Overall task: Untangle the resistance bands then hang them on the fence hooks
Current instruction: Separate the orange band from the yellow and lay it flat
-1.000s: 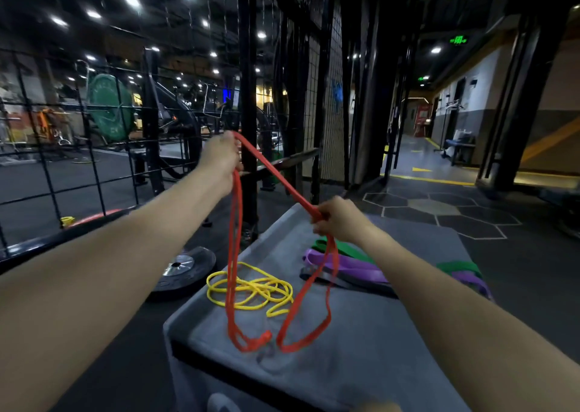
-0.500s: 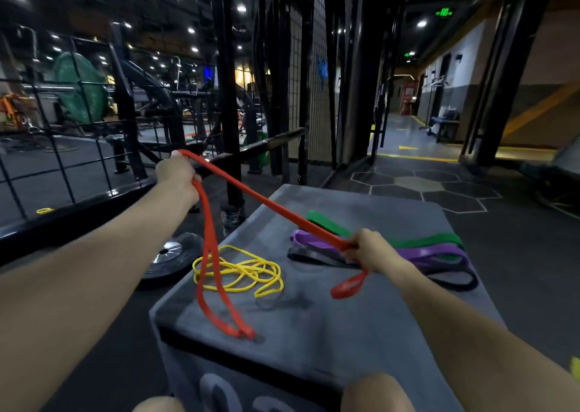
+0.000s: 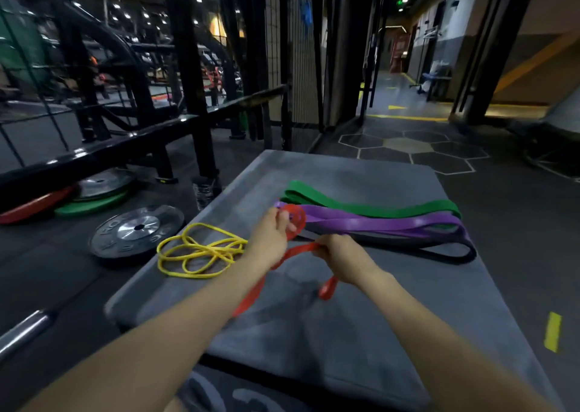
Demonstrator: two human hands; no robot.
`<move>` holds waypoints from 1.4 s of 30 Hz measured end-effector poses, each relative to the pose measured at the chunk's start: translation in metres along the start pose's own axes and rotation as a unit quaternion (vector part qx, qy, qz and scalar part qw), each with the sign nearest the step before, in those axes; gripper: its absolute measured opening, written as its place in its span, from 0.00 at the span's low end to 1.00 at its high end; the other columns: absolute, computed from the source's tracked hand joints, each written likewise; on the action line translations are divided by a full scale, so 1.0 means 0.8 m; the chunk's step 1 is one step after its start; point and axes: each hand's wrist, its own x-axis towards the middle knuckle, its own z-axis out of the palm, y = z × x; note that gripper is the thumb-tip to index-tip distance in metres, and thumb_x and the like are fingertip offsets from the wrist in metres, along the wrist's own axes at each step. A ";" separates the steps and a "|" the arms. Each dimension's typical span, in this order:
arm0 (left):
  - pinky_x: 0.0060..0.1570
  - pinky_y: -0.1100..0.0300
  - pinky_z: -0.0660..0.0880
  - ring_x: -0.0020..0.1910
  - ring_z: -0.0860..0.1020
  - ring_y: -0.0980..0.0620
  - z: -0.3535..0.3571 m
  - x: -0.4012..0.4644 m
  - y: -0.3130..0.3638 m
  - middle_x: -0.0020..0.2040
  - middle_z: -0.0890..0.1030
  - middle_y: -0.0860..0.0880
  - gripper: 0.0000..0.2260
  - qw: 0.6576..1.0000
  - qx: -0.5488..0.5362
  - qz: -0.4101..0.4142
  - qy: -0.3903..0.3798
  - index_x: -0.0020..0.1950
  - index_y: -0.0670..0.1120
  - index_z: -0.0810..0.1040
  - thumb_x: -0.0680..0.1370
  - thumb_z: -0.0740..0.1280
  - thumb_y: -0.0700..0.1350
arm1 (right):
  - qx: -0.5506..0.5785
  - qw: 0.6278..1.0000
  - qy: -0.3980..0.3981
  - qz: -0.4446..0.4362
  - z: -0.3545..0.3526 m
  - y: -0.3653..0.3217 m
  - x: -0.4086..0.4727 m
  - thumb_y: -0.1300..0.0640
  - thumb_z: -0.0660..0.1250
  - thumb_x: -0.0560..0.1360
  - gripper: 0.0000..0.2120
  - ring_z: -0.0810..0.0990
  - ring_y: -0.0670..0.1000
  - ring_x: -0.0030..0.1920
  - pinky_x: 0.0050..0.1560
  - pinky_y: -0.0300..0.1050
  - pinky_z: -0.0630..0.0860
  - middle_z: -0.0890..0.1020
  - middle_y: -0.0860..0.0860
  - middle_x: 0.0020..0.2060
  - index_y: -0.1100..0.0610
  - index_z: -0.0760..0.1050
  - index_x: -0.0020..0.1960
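Both hands, left (image 3: 272, 239) and right (image 3: 340, 256), close together over the grey box (image 3: 345, 333), grip the red band (image 3: 298, 250).

Our forearms enter from lower left and lower right, converging at frame centre. Left hand (image 3: 272, 239) closed, fingers curled upward in grip. Right hand (image 3: 337, 255) just beside it, fisted, knuckles up.
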 end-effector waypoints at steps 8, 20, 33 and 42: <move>0.44 0.48 0.70 0.51 0.78 0.36 0.069 -0.010 -0.041 0.50 0.80 0.37 0.16 0.957 0.282 0.063 -0.028 0.55 0.42 0.69 0.82 0.49 0.51 | 0.035 0.995 0.018 -0.089 0.014 0.024 0.004 0.59 0.64 0.75 0.06 0.81 0.58 0.47 0.44 0.49 0.76 0.84 0.56 0.45 0.57 0.79 0.46; 0.51 0.46 0.68 0.56 0.75 0.33 0.048 0.026 -0.078 0.54 0.77 0.30 0.18 0.981 0.184 -0.044 0.049 0.54 0.33 0.72 0.83 0.49 0.45 | 0.170 0.969 0.139 0.112 0.035 0.101 0.000 0.62 0.71 0.70 0.11 0.79 0.53 0.47 0.50 0.43 0.73 0.81 0.53 0.47 0.58 0.78 0.52; 0.52 0.47 0.67 0.56 0.73 0.33 0.042 0.027 -0.092 0.54 0.76 0.30 0.19 0.985 0.143 -0.072 0.061 0.53 0.33 0.72 0.83 0.49 0.46 | 0.502 0.864 0.032 0.001 0.017 0.094 -0.025 0.72 0.66 0.69 0.16 0.80 0.40 0.36 0.44 0.32 0.76 0.84 0.45 0.30 0.53 0.84 0.37; 0.51 0.46 0.67 0.54 0.74 0.31 0.027 0.024 -0.099 0.51 0.76 0.28 0.18 0.984 0.166 -0.047 0.050 0.50 0.32 0.71 0.83 0.50 0.46 | 0.154 0.987 -0.051 0.017 0.012 0.102 -0.022 0.52 0.61 0.79 0.17 0.70 0.42 0.30 0.35 0.34 0.64 0.73 0.44 0.26 0.47 0.71 0.31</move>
